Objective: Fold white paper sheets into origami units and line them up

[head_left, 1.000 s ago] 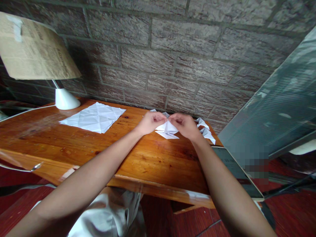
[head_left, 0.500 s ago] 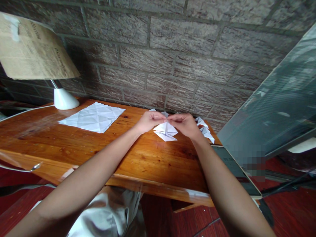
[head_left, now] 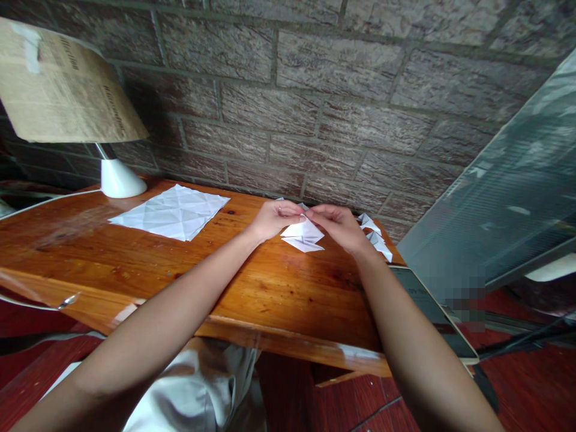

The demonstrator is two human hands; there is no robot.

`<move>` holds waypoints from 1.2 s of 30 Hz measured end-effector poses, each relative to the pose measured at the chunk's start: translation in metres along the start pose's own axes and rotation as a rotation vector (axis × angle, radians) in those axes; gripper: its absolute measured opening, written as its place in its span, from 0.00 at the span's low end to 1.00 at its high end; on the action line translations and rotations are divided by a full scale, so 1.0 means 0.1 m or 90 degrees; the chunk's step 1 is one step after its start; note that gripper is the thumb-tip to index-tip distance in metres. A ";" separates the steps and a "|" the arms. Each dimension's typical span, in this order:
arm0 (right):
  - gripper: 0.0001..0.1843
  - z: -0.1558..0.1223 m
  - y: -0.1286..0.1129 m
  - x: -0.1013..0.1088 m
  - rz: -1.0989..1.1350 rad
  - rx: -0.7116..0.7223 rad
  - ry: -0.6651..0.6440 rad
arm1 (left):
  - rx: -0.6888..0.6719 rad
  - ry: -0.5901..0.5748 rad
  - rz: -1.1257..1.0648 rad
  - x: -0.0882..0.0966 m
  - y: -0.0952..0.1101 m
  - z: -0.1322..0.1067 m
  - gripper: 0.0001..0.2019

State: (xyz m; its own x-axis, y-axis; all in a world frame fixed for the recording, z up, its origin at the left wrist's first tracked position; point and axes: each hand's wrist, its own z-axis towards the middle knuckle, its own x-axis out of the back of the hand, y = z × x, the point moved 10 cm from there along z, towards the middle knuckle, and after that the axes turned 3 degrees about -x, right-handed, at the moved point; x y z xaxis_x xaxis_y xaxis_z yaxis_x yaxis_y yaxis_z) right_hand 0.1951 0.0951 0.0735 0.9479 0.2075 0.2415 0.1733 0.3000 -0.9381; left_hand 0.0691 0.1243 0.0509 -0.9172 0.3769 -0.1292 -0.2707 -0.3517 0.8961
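Observation:
My left hand and my right hand meet at the far side of the wooden table. Both pinch a small folded white paper piece between fingertips, holding its top edge while its lower points rest on or just above the wood. Fingers of both hands are closed on the paper. A creased flat white sheet lies to the left of my hands.
A lamp with a white base and a paper-covered shade stands at the back left. Other folded white paper pieces lie behind my right hand. A brick wall backs the table. A tablet rests at the right edge.
The hands drew slightly closer and shifted a little toward the wall, pressing the folded paper flatter. The camera view moved slightly.

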 end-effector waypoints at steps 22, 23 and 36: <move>0.20 0.03 0.10 0.10 0.004 -0.008 0.061 | 0.083 -0.004 -0.053 -0.02 -0.13 -0.04 0.23; 0.20 0.03 0.11 0.11 0.012 -0.013 0.067 | 0.080 -0.004 -0.050 -0.02 -0.11 -0.04 0.23; 0.21 0.01 0.12 0.17 0.093 -0.033 0.141 | 0.075 -0.103 0.073 -0.17 -0.15 -0.05 0.24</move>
State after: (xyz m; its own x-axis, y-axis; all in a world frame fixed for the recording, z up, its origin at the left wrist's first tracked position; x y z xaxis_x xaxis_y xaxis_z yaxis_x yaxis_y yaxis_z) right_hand 0.2128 0.1031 0.0661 0.9982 0.0351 0.0486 0.0391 0.2330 -0.9717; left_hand 0.0870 0.1183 0.0377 -0.8785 0.4761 0.0381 -0.1223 -0.3014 0.9456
